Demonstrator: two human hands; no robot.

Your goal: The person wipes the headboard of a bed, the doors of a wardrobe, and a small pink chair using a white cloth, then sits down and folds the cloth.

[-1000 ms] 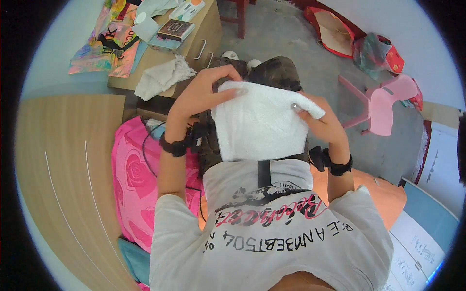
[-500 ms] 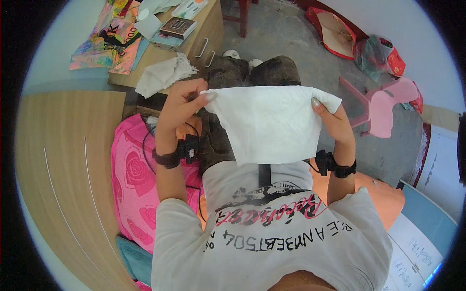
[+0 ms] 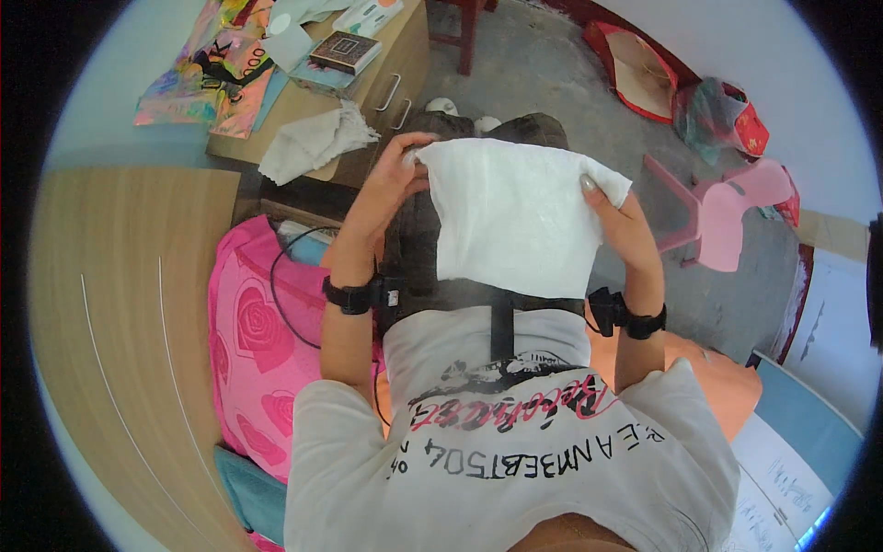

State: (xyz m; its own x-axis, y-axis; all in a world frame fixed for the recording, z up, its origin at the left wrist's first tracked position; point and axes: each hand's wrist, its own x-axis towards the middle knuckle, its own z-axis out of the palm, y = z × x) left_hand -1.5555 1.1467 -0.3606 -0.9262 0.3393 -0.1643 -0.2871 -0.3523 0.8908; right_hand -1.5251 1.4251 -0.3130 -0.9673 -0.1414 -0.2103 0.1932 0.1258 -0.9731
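A white cloth (image 3: 515, 221), thin and soft like a disposable towel, is stretched between my two hands above my lap. At its upper left corner my left hand (image 3: 401, 170) pinches the edge, thumb against bent fingers. My right hand (image 3: 618, 213) grips the right edge with the thumb on top, its other fingers hidden beneath the cloth. The lower edge hangs loose over my dark trousers (image 3: 409, 267). Both wrists wear black straps with small devices.
To the upper left, a wooden desk (image 3: 405, 55) bears a crumpled white cloth (image 3: 317, 143), a dark patterned box (image 3: 346, 52) and shiny bags (image 3: 230, 83). A pink chair (image 3: 722, 230) stands at right, near red bags (image 3: 635, 74). Pink bedding (image 3: 262, 322) lies by my left arm.
My left hand has moved right and slightly up, its fingers now more bent around the corner. The cloth has shifted up and narrowed, with its right corner slightly lower.
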